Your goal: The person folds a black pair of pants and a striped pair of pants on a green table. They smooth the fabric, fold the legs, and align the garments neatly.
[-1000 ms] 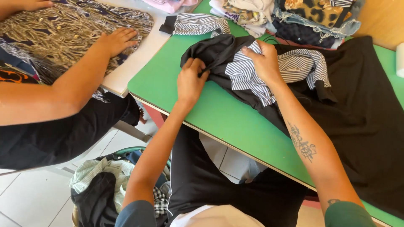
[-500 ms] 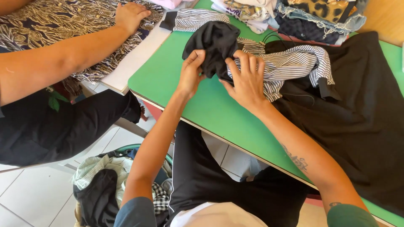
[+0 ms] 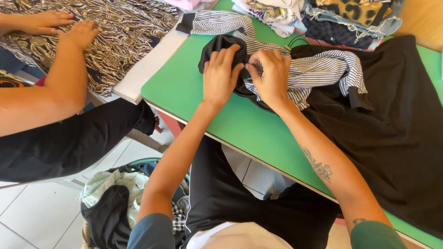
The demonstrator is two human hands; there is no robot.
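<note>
Surface: a green table (image 3: 194, 99) with a pale edge strip, its near-left corner pointing toward the floor; the near edge runs down to the right.
Left hand (image 3: 220, 74): lies palm down on a bunched black garment (image 3: 217, 48) near the table's far-left edge, fingers close together and curled over the cloth, pressing it.
Right hand (image 3: 270, 76): just beside the left, fingertips pinched on the fabric where the black cloth meets a black-and-white striped garment (image 3: 318, 71); whether it nips the black or the striped cloth, I cannot tell.
Black garment: a crumpled ball under both hands, touching the striped piece, which trails toward the far edge and to the right.
Right side of table: a large black cloth (image 3: 397, 138) spread flat, hanging over the near edge.
Far edge: a heap of folded clothes (image 3: 318, 16), one leopard-patterned, one frayed denim.
Neighbouring surface: a white-edged board (image 3: 147, 64) abutting the table's left edge, covered by a dark fabric with gold swirls (image 3: 120, 32).
Other person: two hands (image 3: 64, 25) rest flat on the swirled fabric; black trousers (image 3: 69, 138) below.
Floor: pale tiles (image 3: 27, 212); by the near-left corner stands a basket (image 3: 124, 193) holding striped, checked and black clothes.
Room: a wooden panel (image 3: 422, 18) at the far right.
</note>
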